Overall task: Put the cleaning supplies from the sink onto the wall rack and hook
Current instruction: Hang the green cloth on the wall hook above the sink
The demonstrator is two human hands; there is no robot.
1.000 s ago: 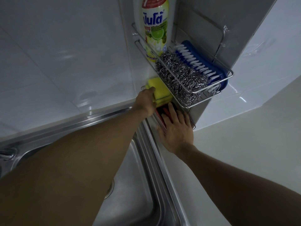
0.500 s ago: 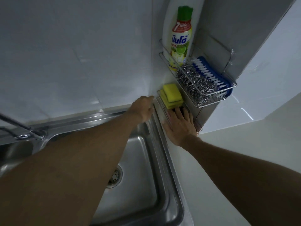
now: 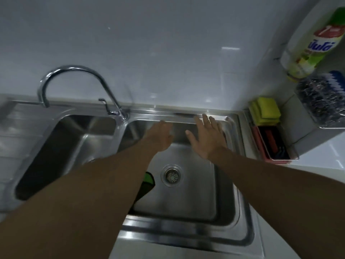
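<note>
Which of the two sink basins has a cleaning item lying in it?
The right basin, the one with the drain strainer: a green-and-black item lies beside the strainer, partly hidden by the left arm. The left basin shows none.

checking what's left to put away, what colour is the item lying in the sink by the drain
The item is bright green with black, head view.

Two sink basins (image 3: 74,141) (image 3: 196,195), one tap (image 3: 107,90), one detergent bottle (image 3: 313,47), one steel scourer (image 3: 321,98), two hands (image 3: 160,137) (image 3: 207,137)
</note>
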